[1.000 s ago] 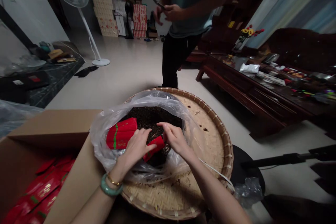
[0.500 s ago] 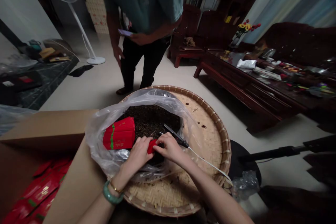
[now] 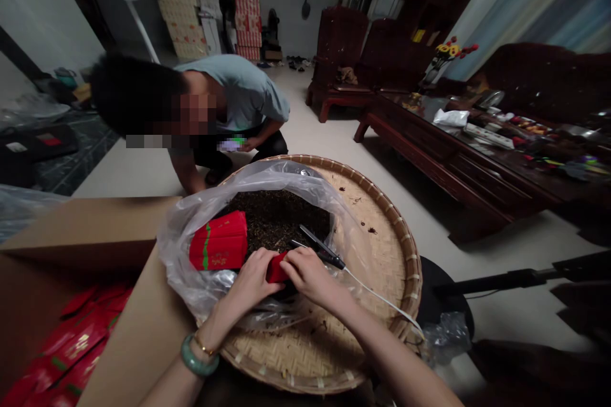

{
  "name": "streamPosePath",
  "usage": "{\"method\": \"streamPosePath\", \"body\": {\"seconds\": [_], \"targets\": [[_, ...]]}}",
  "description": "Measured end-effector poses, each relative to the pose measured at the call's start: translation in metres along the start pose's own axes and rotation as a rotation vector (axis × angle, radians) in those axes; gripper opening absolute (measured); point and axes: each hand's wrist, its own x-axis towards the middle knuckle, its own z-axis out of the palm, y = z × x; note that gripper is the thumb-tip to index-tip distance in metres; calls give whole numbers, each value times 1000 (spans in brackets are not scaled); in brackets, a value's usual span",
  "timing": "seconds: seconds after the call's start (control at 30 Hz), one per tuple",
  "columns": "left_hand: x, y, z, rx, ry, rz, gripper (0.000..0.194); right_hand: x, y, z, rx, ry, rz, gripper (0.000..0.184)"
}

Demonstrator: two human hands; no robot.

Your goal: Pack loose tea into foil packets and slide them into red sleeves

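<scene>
Between my left hand [image 3: 255,276] and my right hand [image 3: 308,270] is a small red packet [image 3: 277,268], gripped by the fingers of both. My hands are over the near part of an open clear plastic bag [image 3: 184,254] of dark, dry tea leaves [image 3: 286,210]. A stack of red packets [image 3: 222,241] with a green stripe lies on the leaves left of my hands. A black sealing tong [image 3: 321,247], like a hair straightener with a white cord, rests just beyond my right hand, its jaws apart.
The bag stands on a round woven bamboo tray [image 3: 410,254]. At left, an open cardboard box [image 3: 138,324] holds several red packets [image 3: 76,343]. Another person [image 3: 233,92] crouches beyond the tray, holding a phone [image 3: 231,143]. A dark wooden table [image 3: 429,140] stands at right.
The other person has gone from standing to crouching, leaning down toward the left of the tray. My hands stay on the red packet, with only a slight shift of the fingers.
</scene>
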Motion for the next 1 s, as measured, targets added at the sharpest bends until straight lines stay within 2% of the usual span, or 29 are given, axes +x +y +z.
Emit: {"method": "streamPosePath", "body": {"seconds": [0.17, 0.27, 0.5, 0.77, 1.0], "targets": [[-1, 2, -2, -4, -22, -21, 38, -3, 4, 0, -14, -88, -109, 18], [-1, 4, -2, -5, -20, -4, 36, -6, 6, 2, -34, -94, -159, 15], [0, 5, 1, -18, -10, 0, 36, -7, 5, 3, -51, -84, -147, 17], [-1, 7, -3, -77, -31, -3, 40, -9, 1, -3, -22, -56, -182, 18], [-3, 11, -10, -130, -45, 12, 24, -13, -8, -6, 27, -32, -112, 20]]}}
